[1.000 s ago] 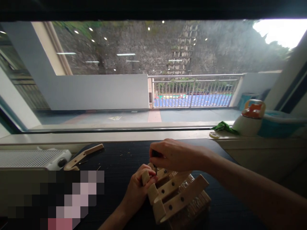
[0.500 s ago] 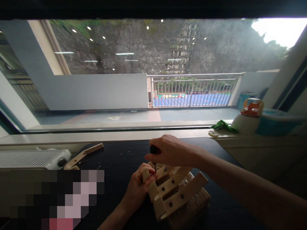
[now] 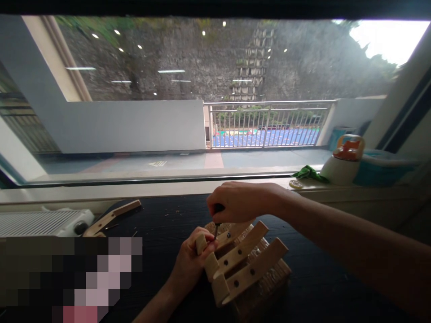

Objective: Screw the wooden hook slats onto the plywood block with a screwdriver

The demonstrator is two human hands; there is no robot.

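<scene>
My right hand [image 3: 237, 202] is closed around the black handle of a screwdriver [image 3: 218, 207]. The shaft points down at the farthest of several curved wooden pieces, and its tip is hidden by my left fingers. My left hand [image 3: 192, 252] grips the rounded end of that wooden piece [image 3: 201, 243] close to the shaft. Nearer to me, two similar wooden pieces [image 3: 247, 244] [image 3: 256, 269] lie side by side, each with two dark holes or screw heads. All of them rest on a brownish block [image 3: 281, 271] with a shiny, rough surface.
On the dark table [image 3: 158, 215], another wooden piece [image 3: 116, 214] lies at the far left, beside a white radiator [image 3: 43, 224]. The windowsill holds a green cloth [image 3: 308, 174], a white pot-like container [image 3: 341, 169] and a blue basin [image 3: 384, 170]. A pixelated patch covers the lower left.
My right hand has turned on the screwdriver handle, its wrist now higher and the fingers curled further round. The view has shifted slightly. My left hand keeps its grip.
</scene>
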